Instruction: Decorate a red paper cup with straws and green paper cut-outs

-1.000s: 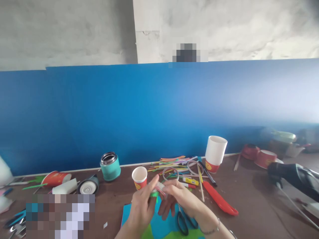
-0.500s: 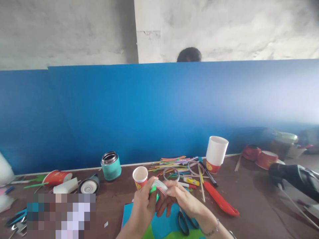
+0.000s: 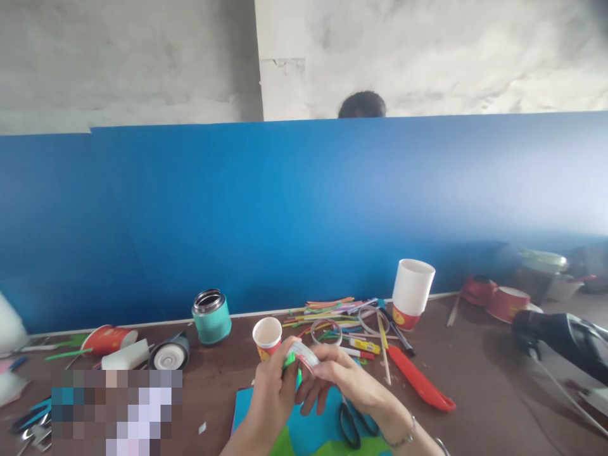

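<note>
My left hand (image 3: 270, 387) and right hand (image 3: 346, 381) pinch opposite ends of a curved, whitish, pink-edged band (image 3: 305, 354), material unclear, above the flat bright-blue sheet (image 3: 311, 432); light, even pressure should keep the curve from creasing

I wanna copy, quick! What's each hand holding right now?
Left hand: closed on one end of the pale curved piece, a green bit beside it.
Right hand: closed, pinching its other end.
</note>
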`<state>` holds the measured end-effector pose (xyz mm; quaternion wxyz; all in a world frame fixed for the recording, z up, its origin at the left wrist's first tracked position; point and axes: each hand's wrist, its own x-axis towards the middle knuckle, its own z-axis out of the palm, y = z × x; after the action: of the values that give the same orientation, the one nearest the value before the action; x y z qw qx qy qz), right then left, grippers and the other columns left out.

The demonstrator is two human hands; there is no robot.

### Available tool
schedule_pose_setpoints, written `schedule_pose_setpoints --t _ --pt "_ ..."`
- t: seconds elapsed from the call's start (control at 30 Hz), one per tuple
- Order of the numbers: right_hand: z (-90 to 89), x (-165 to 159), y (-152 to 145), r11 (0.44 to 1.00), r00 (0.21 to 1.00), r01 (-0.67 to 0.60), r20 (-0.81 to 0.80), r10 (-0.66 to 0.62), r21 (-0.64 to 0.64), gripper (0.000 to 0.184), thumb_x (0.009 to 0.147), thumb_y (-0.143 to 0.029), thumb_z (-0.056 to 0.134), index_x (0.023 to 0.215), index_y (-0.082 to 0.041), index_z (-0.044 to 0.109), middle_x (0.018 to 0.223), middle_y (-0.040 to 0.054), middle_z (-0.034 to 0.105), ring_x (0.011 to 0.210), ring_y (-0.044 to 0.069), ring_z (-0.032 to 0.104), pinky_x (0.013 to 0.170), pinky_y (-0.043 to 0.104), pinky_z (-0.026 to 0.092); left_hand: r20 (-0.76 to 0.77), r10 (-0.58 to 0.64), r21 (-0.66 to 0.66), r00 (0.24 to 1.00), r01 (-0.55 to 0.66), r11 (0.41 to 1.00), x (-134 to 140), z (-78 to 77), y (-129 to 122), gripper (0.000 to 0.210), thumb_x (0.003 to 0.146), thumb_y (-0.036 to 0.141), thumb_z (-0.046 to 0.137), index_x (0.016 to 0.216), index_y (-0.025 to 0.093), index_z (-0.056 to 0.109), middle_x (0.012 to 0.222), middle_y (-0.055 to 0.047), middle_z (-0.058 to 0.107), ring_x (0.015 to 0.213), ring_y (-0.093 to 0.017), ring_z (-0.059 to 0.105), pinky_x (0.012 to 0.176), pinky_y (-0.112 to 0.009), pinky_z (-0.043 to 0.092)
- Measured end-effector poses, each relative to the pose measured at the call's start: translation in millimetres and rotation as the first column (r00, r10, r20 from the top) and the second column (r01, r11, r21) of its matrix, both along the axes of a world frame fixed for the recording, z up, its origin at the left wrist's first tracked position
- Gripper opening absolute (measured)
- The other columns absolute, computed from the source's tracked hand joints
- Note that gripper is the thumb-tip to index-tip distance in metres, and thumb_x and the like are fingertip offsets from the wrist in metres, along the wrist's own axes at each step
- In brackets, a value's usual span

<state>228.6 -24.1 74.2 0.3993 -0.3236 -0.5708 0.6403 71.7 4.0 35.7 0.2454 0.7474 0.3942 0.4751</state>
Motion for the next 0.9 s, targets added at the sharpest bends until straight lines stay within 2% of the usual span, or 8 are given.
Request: schedule_pose_setpoints --t 0.1,0.23,0.5,0.77,0.9 --pt "-3.9 -2 1 1.000 1.000 0.014 -0.022 -0.013 0.011 0.027 0.075 -0.038 0.053 0.076 -0.011 0.059 0.067 0.0099 0.071 0.054 0.018 0.067 0.044 0.021 0.046 0.005 -0.011 0.029 1.000 0.011 1.000 0 -0.3 0 0.030 0.086 0.028 0.043 0.106 0.013 0.062 0.054 0.001 0.061 0.044 -0.012 0.054 0.046 -0.019 0.043" --pt "-9.1 -3 2 0.999 0.998 0.038 -0.044 -0.037 0.033 0.032 0.075 -0.043 0.057 0.074 -0.011 0.058 0.061 0.0095 0.070 0.050 0.018 0.066 0.041 0.020 0.046 0.008 -0.015 0.114 1.000 0.014 0.993 -1 -2.0 0 0.028 0.087 0.025 0.043 0.107 0.015 0.060 0.065 -0.002 0.067 0.053 -0.014 0.060 0.052 -0.020 0.047" --pt "-14.5 -4 4 0.997 0.997 0.078 -0.026 -0.077 0.025 0.036 0.074 -0.046 0.058 0.068 -0.010 0.061 0.057 0.0083 0.069 0.047 0.017 0.065 0.040 0.019 0.045 -0.106 0.038 0.261 0.994 -0.009 0.965 -3 -7.0 0 0.031 0.087 0.021 0.039 0.113 0.016 0.056 0.065 -0.003 0.067 0.053 -0.015 0.062 0.053 -0.022 0.049" --pt "-9.1 -10 1 0.992 0.991 0.128 0.044 -0.128 0.012 0.047 0.072 -0.058 0.058 0.065 -0.011 0.058 0.055 0.0071 0.067 0.043 0.015 0.063 0.036 0.017 0.041 -0.093 0.076 0.252 0.993 -0.051 0.967 -2 -11.6 -2 0.031 0.087 0.022 0.038 0.111 0.016 0.056 0.078 -0.007 0.072 0.065 -0.018 0.067 0.057 -0.024 0.051" --pt "-5.4 -14 0 0.985 0.980 0.173 0.095 -0.175 0.024 0.049 0.074 -0.058 0.055 0.064 -0.011 0.059 0.054 0.0061 0.065 0.045 0.015 0.063 0.039 0.018 0.041 -0.056 0.051 0.177 0.997 -0.041 0.983 -1 -9.6 -1 0.032 0.087 0.027 0.039 0.110 0.017 0.058 0.071 -0.005 0.069 0.062 -0.018 0.065 0.055 -0.024 0.049"
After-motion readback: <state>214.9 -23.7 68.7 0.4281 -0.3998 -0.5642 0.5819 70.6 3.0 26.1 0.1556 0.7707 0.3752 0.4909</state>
